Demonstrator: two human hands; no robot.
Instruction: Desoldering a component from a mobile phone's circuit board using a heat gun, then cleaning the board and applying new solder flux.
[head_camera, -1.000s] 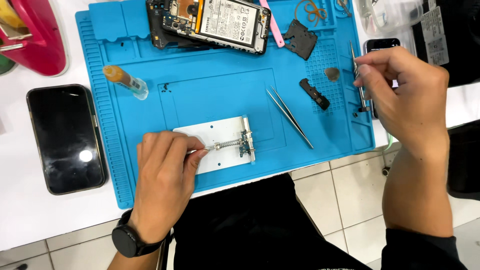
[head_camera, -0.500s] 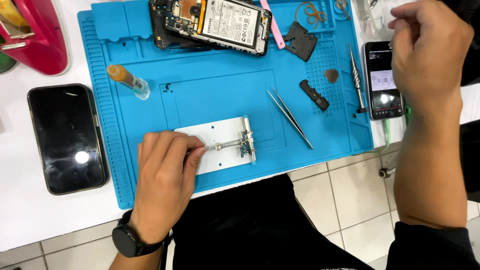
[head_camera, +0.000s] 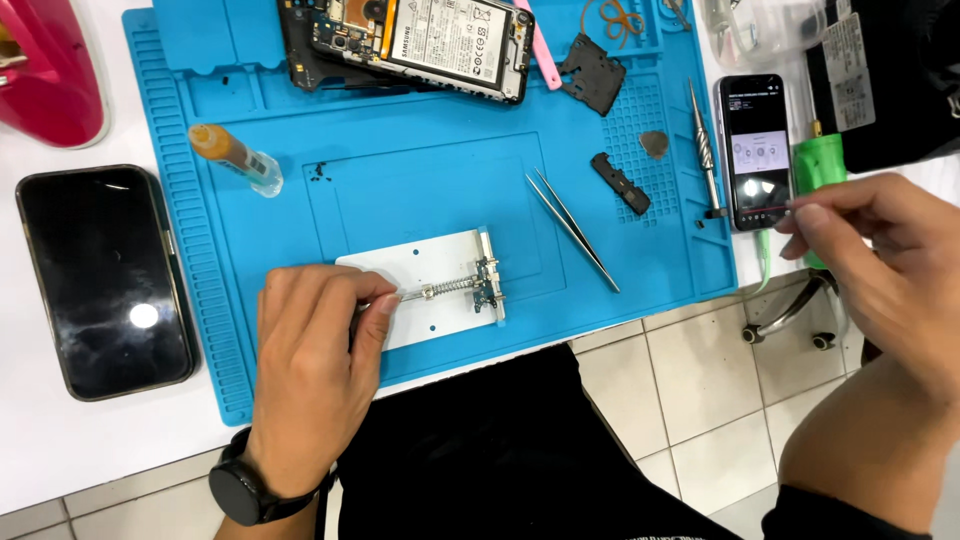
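At the near edge of the blue work mat (head_camera: 250, 300), the left hand (head_camera: 315, 370) rests palm down on a white holder plate (head_camera: 420, 285), fingertips pressed against the end of its spring rod (head_camera: 450, 290). The rod pushes a sliding clamp bar (head_camera: 492, 275) that pins a small circuit board (head_camera: 484, 292) at the plate's right edge. That board looks light, stiff and brittle, with tiny parts on its face, so it is best taken by its bare edges, never by the face; the steel clamp and spring are sturdy and can bear a firm press.

Off the mat's right edge, the right hand (head_camera: 880, 270) pinches a thin tool between thumb and forefinger; what kind of tool, I cannot tell. Just beyond its fingertips lies a lit phone (head_camera: 756, 150) with a green object (head_camera: 820, 165) beside it.

Mid-mat lie tweezers (head_camera: 572, 228), a small black part (head_camera: 620, 183) and a screwdriver (head_camera: 703, 150). Towards the left edge sits a clear syringe (head_camera: 238, 160) holding amber paste. Off that edge, a dark phone (head_camera: 100, 280) lies on the white table.

At the far edge lies an opened phone (head_camera: 420, 40), its battery and boards showing inside the shell.
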